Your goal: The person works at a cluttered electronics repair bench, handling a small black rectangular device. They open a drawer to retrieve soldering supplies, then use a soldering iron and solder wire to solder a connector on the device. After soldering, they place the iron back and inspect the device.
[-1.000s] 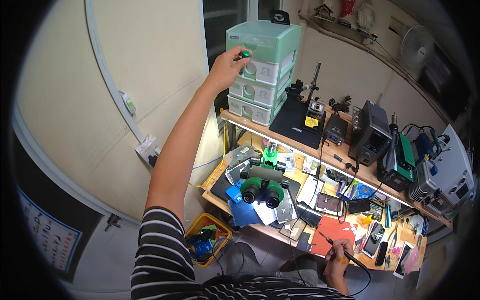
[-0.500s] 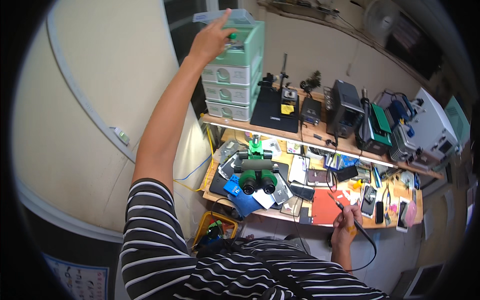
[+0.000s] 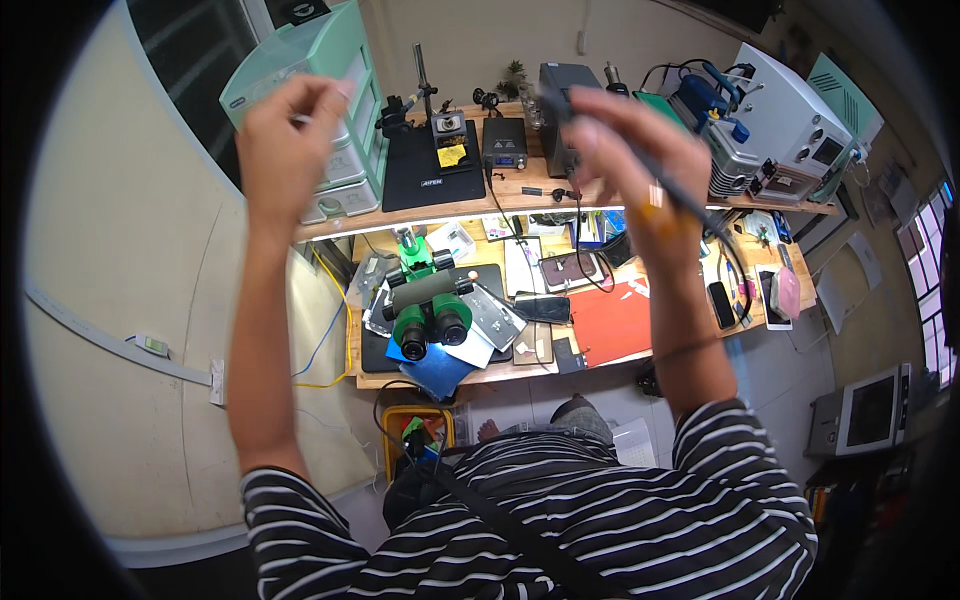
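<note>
My left hand (image 3: 288,145) is raised in front of the green and white drawer unit (image 3: 362,85). Its fingertips are pinched around a small pale item too small to name. Up over the shelf's right half is my right hand (image 3: 645,155), blurred by motion. It grips a soldering iron (image 3: 672,188), a dark pen-like handle with a black cable trailing down. My left hand covers part of the drawer fronts.
A green microscope (image 3: 430,292) stands on the cluttered workbench, left of an orange-red mat (image 3: 612,322). The wooden shelf (image 3: 525,190) carries a black mat (image 3: 420,165), a soldering station (image 3: 504,143) and other equipment. A yellow bin (image 3: 398,425) sits below.
My left hand has come away from the top drawer and dropped lower, fingers now pinched. My right hand has risen with the soldering iron from over the bench. The view has shifted right.
</note>
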Demonstrator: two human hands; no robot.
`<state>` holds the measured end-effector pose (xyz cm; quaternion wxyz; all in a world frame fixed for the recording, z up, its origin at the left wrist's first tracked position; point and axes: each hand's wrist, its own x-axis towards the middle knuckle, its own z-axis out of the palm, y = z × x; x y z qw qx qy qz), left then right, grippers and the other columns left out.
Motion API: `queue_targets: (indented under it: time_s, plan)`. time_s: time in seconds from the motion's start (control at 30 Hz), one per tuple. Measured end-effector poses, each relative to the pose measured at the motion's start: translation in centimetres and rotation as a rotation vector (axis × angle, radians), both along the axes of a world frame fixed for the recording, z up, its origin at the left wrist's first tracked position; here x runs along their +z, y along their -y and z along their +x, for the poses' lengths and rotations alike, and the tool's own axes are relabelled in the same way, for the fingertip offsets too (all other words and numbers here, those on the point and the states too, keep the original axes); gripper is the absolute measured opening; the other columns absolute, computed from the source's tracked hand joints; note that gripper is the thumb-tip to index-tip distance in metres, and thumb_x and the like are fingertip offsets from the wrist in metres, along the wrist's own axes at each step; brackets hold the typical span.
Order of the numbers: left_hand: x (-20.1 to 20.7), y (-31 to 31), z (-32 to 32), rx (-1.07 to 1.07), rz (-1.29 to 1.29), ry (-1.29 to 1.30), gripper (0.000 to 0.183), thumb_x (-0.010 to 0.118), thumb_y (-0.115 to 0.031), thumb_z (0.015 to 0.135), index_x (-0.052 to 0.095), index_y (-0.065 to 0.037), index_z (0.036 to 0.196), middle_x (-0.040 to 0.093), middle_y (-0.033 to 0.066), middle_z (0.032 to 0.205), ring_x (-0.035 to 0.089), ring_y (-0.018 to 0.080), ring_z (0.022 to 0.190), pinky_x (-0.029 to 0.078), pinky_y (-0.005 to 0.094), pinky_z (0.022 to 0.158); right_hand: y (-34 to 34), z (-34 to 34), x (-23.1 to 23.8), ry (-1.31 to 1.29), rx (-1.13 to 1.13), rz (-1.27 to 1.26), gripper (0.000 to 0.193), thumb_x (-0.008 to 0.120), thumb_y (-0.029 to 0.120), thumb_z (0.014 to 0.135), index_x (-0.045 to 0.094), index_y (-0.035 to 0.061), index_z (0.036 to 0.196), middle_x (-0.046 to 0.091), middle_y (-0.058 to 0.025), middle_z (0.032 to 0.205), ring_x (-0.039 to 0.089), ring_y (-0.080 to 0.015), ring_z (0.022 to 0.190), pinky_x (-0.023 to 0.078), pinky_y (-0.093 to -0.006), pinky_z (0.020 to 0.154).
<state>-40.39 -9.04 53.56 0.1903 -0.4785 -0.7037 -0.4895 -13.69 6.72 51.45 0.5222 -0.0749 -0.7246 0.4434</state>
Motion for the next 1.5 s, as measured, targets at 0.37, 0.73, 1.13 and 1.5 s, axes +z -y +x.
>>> queue_targets:
  time_s: [0.37,0.73,1.13,1.5]
  plan:
    - [-21.5,-2.6,20.8,-0.659,-0.594,0.868,0.055,0.082,-0.029,0.093,0.06,0.001,0.133,0.064,0.0207,0.136,0.061,0.0324,0.129,0.047,0.0403,0.107,-8.9,-19.5,12.9,0.729,-0.158,0.401,0.015,0.075,0.017,0.088,0.074,0.0059,0.098,0.077,-0.0139,0.078,0.076,-0.0233,0.064,0.063,-0.0346,0.059]
    - [-18.9,-10.4,14.0,-0.159,-0.171,0.856,0.016,0.071,-0.012,0.096,0.072,0.001,0.105,0.077,0.011,0.078,0.075,0.0174,0.078,0.055,0.0325,0.076,-14.2,-25.8,0.7,0.926,0.017,0.444,0.022,0.072,0.022,0.093,0.078,0.0003,0.094,0.075,-0.0108,0.074,0.077,-0.0181,0.065,0.061,-0.0299,0.055]
    - [-17.4,4.7,21.9,-0.42,-0.853,0.757,0.022,0.065,-0.02,0.103,0.067,0.001,0.105,0.076,0.0161,0.097,0.076,0.0289,0.078,0.058,0.0369,0.072,-19.2,-29.5,-11.4,0.685,-0.029,0.707,0.023,0.084,0.024,0.084,0.08,0.0047,0.097,0.077,-0.0196,0.085,0.077,-0.0322,0.084,0.06,-0.0404,0.081]
    - [1.3,-7.0,11.3,-0.892,0.038,1.168,0.03,0.053,-0.022,0.111,0.059,0.006,0.118,0.073,0.0204,0.094,0.076,0.0276,0.062,0.063,0.0314,0.052,-18.6,-18.2,-9.3,0.533,0.203,0.072,0.039,0.079,0.028,0.091,0.075,-0.0027,0.114,0.077,-0.0154,0.088,0.077,-0.0254,0.079,0.059,-0.0354,0.076]
